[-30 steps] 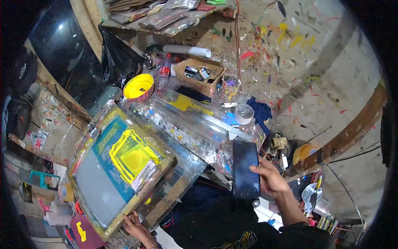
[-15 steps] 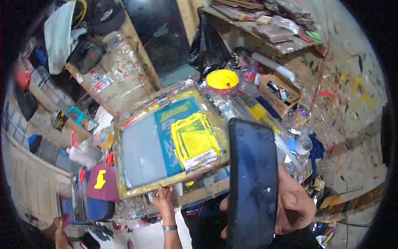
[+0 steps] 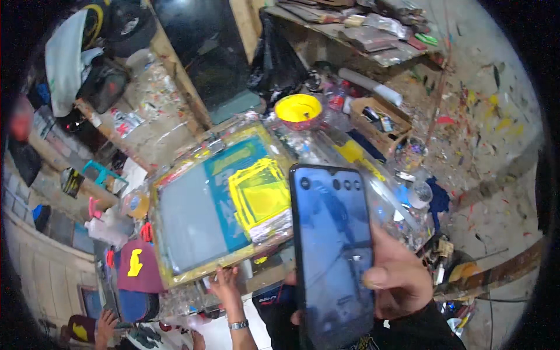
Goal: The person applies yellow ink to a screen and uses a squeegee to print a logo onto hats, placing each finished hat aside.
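Observation:
My right hand [image 3: 402, 274] grips a black smartphone [image 3: 333, 256] from its right side, in front of my body. The thumb lies over the phone's lit screen, and fingertips show at its left edge. My left hand [image 3: 226, 287], with a metal watch on the wrist, has its fingers spread at the front edge of a wooden-framed printing screen [image 3: 195, 269]. Whether it bears any of the frame's weight I cannot tell. The screen has a grey mesh, a teal part and a square smeared with yellow ink [image 3: 262, 198]. The phone covers its right front corner.
Behind the screen sits a bowl of yellow ink [image 3: 298, 109]. A cardboard box [image 3: 382, 125] and clear cup [image 3: 420, 194] stand to the right. Leftward lie a maroon piece with a yellow print [image 3: 141, 267] and bottles [image 3: 111, 224]. Another person's hand [image 3: 105, 326] shows lower left.
The phone's screen has gone from dark to lit, and my thumb has moved onto it. At lower left, the other person's maroon piece now shows its yellow print. The view has shifted slightly.

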A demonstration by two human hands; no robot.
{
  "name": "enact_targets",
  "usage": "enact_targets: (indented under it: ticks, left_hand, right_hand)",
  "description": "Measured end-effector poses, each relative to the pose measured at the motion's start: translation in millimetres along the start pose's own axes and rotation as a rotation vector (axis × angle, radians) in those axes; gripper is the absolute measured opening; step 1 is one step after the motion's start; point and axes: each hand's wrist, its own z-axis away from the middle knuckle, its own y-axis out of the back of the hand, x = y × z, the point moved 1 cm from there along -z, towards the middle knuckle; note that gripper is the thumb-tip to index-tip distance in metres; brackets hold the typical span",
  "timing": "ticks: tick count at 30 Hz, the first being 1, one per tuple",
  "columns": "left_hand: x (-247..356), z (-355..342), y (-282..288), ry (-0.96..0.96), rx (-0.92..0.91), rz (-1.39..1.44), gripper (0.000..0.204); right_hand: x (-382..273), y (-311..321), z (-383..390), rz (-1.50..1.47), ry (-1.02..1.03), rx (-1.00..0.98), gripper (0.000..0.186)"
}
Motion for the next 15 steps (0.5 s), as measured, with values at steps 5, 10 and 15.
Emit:
enact_targets:
  ticks: [5,10,15]
  left_hand:
    - [-2,1,-10,-0.031,-0.065,0.062,0.047]
    - [2,-3,-6,-0.042,-0.071,0.007,0.037]
    - [-5,-5,-7,-0.066,-0.074,0.06,0.029]
  right_hand:
    - [-8,3,7,-0.038,-0.04,0.026,0.08]
    - [-7,16,13,-0.115,-0.006,0.028,0.071]
    - [4,93,25,-0.026,0.057,0.194,0.062]
